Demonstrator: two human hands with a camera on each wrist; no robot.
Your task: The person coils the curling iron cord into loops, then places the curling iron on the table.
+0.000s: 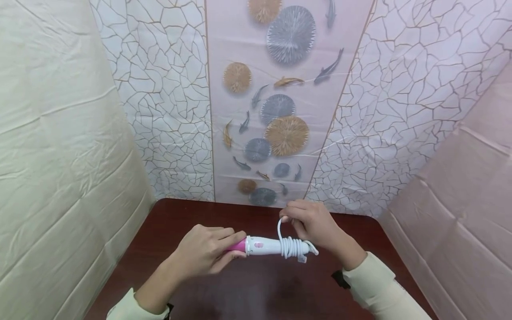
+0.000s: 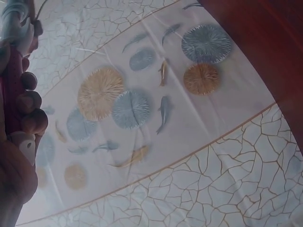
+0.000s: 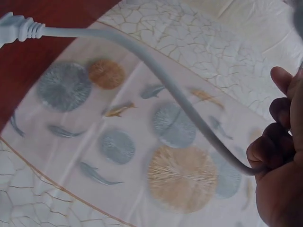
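Note:
A hair styling iron with a white handle (image 1: 267, 246) and a pink barrel (image 1: 239, 245) is held level above the table. My left hand (image 1: 206, 250) grips the pink barrel, its fingers wrapped around it in the left wrist view. White cord (image 1: 291, 247) winds in several turns around the handle's right end. Above those turns, my right hand (image 1: 314, 222) pinches a raised length of the cord. In the right wrist view that cord (image 3: 165, 85) curves from the fingers toward a ribbed white plug end (image 3: 21, 29) at upper left.
A dark red-brown table (image 1: 248, 289) lies beneath both hands. Behind it hangs a patterned sheet (image 1: 176, 111) with discs and fish. Pale fabric walls (image 1: 52, 155) close in the left and right sides. Both forearms wear light sleeves (image 1: 372, 278).

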